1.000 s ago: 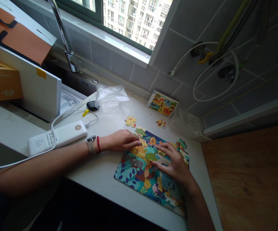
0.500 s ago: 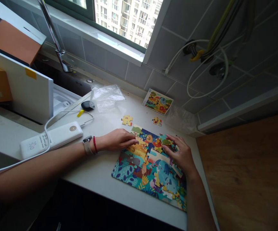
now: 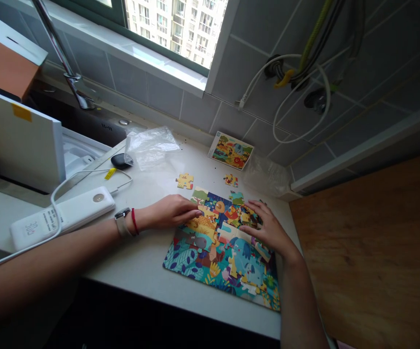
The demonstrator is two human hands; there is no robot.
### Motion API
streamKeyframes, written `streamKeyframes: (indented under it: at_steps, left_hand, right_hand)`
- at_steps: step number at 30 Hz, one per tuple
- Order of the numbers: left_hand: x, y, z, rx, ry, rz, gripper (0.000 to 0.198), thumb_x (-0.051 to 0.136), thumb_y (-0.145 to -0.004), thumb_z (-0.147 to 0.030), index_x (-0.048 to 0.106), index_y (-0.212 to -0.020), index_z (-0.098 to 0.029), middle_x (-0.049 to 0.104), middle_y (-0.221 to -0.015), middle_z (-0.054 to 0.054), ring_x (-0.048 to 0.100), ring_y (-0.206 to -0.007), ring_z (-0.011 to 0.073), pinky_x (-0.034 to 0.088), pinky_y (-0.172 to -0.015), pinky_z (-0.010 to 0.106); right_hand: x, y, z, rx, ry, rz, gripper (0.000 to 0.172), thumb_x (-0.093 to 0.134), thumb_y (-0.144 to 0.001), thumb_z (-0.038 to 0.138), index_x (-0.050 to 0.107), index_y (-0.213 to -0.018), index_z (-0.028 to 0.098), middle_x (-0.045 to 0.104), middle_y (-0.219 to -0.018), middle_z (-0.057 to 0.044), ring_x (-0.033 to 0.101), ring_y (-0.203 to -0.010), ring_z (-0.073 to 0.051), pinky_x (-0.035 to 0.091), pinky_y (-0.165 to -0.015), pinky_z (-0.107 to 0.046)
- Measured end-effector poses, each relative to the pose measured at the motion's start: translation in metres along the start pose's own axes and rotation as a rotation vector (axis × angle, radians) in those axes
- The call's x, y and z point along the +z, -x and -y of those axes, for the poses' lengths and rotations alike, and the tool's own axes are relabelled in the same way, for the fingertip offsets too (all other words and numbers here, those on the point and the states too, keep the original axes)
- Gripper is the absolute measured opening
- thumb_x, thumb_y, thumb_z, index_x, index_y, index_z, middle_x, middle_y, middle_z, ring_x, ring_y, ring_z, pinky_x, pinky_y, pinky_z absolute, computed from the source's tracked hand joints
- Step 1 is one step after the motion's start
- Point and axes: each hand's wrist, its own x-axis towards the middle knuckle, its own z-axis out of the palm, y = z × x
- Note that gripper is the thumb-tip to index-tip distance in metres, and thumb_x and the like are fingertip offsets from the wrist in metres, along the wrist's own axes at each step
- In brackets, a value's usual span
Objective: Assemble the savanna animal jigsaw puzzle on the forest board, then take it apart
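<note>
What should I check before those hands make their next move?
1. Left hand at the puzzle board: ok, at its left edge.
2. Right hand's grip on a piece: cannot tell, the fingers are over crowded pieces.
3. Picture card in plain view: ok, by the wall, picture showing.
4. Yellow puzzle piece on the board: not ok, it lies on the counter.
5. Power bank clear of the board: ok, off to the left.

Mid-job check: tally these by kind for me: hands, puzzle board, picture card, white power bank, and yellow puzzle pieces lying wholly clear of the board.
Hands: 2 (left hand, right hand)
Puzzle board: 1
Picture card: 1
White power bank: 1
Yellow puzzle pieces clear of the board: 2
Total: 7
</note>
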Motion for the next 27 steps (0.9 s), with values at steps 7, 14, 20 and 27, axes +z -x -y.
streamKeyframes:
  at_steps: [7,14,20,27]
  left_hand:
    - [0.003,0.0,0.002,0.009,-0.01,-0.023,0.046,0.042,-0.112,-0.041,0.059,-0.075,-0.018,0.058,-0.064,0.001,0.044,-0.054,0.0113,0.032,-0.056,0.027]
    - [0.0,0.0,-0.005,0.037,-0.033,-0.027,0.043,0.043,-0.112,-0.038,0.059,-0.077,-0.019,0.056,-0.065,0.0,0.045,-0.054,0.0115,0.035,-0.056,0.027]
    - [-0.001,-0.001,-0.01,0.049,-0.041,-0.028,0.042,0.043,-0.112,-0.037,0.057,-0.076,-0.019,0.054,-0.065,-0.002,0.043,-0.054,0.0115,0.034,-0.056,0.029]
    - [0.0,0.0,-0.011,0.066,-0.038,0.0,0.041,0.043,-0.112,-0.034,0.057,-0.077,-0.019,0.054,-0.067,-0.001,0.045,-0.056,0.0114,0.036,-0.056,0.028]
  right_hand:
    - [0.003,0.003,0.007,-0.007,0.134,0.073,0.075,0.084,-0.08,0.051,0.061,-0.149,0.031,0.042,-0.165,-0.012,0.04,-0.152,-0.037,0.034,-0.124,-0.056]
    - [0.008,0.0,0.022,-0.037,0.114,-0.058,0.048,0.074,-0.09,0.043,0.07,-0.136,0.027,0.057,-0.15,-0.014,0.055,-0.138,-0.035,0.044,-0.116,-0.054]
    - [0.003,0.009,0.059,-0.085,0.04,0.124,0.022,0.069,-0.097,0.04,0.075,-0.108,0.022,0.072,-0.095,-0.006,0.069,-0.085,-0.022,0.053,-0.079,-0.034]
    - [-0.001,0.014,0.064,0.072,0.143,0.472,0.06,0.09,-0.078,0.043,0.065,-0.13,0.025,0.071,-0.084,0.0,0.068,-0.079,-0.022,0.044,-0.07,-0.028]
